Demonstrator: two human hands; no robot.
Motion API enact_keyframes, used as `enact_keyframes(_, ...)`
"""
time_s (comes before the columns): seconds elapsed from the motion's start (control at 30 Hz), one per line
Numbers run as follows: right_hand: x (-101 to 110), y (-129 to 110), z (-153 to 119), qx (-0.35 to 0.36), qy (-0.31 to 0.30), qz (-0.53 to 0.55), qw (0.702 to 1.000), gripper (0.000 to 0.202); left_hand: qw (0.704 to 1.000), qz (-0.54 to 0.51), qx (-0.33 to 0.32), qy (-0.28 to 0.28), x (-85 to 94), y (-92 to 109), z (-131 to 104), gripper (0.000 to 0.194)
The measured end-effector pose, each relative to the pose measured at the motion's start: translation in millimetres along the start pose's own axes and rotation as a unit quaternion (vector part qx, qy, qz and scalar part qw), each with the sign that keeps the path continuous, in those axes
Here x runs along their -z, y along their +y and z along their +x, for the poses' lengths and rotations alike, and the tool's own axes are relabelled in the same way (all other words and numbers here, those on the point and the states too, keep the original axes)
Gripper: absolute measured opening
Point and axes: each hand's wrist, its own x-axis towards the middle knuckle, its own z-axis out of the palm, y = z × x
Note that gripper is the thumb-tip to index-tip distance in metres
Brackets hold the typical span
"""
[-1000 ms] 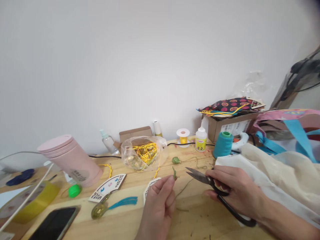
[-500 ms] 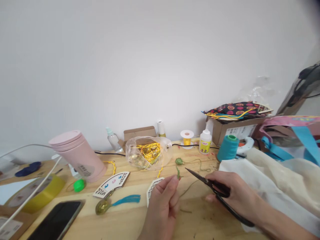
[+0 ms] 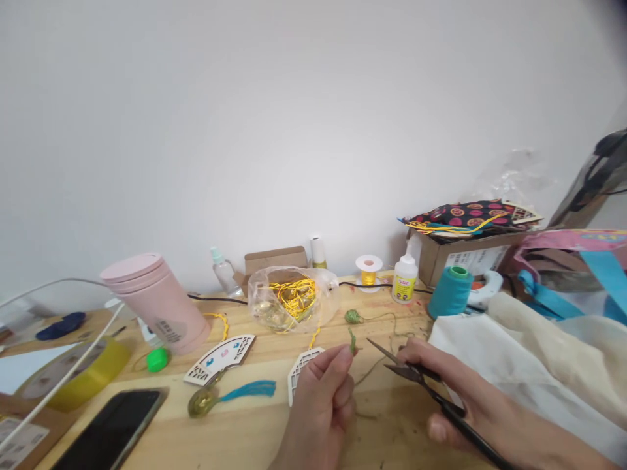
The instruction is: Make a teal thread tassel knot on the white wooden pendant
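My left hand (image 3: 326, 395) pinches a short piece of knotted green cord (image 3: 353, 341) between thumb and fingertips. In my right hand (image 3: 455, 391) is a pair of black scissors (image 3: 416, 375), its blades parted and pointing left at the cord, a small gap away from it. A little ball of green thread (image 3: 351, 317) lies on the table behind my left hand, a loose strand trailing right. Partly hidden by my left hand is a pale latticed wooden pendant (image 3: 298, 375) on a yellow cord.
To the left are a fan-shaped ornament (image 3: 220, 359) with a blue tassel (image 3: 249, 390), a phone (image 3: 110, 431), yellow tape (image 3: 93, 372) and a pink cup (image 3: 157, 303). Behind stand a bag of yellow cords (image 3: 294, 300) and a glue bottle (image 3: 405, 281). White cloth (image 3: 480, 346) and a teal thread cone (image 3: 450, 294) are right.
The scissor blades have parted as my right thumb moved away from the fingers. My left hand keeps its pinch on the green cord, almost still.
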Motion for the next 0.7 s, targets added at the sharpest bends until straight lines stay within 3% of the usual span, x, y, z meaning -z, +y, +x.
enact_keyframes(0.2, 3.7, 2.3, 7.0, 0.010, 0.023, -0.157, 0.987, 0.022, 1.000, 0.008, -0.016, -0.006, 0.3, 0.5, 0.9, 0.034)
enact_keyframes(0.5, -2.5, 4.2, 7.1, 0.020, 0.000, -0.218, 0.976, 0.016, 1.000, -0.008, -0.004, -0.016, 1.4, -1.4, 2.1, 0.031)
enact_keyframes(0.7, -2.9, 4.3, 6.6, 0.060, 0.071, -0.250, 0.964, 0.014, 0.999, -0.031, 0.005, -0.030, 0.8, -0.8, 1.0, 0.023)
